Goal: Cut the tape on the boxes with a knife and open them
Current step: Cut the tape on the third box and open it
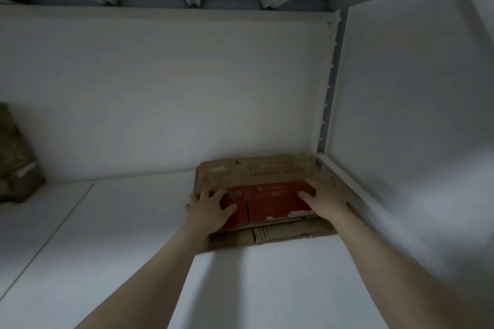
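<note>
White shelf board [120,262] runs under my two bare forearms, and both hands end on the red carton [272,200]. My left hand [211,208] lies on its left end with the fingers spread wide. My right hand [324,199] lies on its right end with the fingers straight and flat, and neither hand is curled round anything I can see. The carton looks flattened and sits on top of a stack of brown cardboard [267,168] pushed into the back right corner of the shelf. Behind the stack are the white back wall [160,88] and the slotted upright [331,83]. Well off to the left, another cardboard bundle [16,163] stands by the wall. No knife shows, and in this dim light I can't make out a taped seam. I judge I'm only fetching a box, with no cutting begun. Next I need a firm hold at both ends and a straight pull toward me, without dragging the lower sheets along, and then the knife.
</note>
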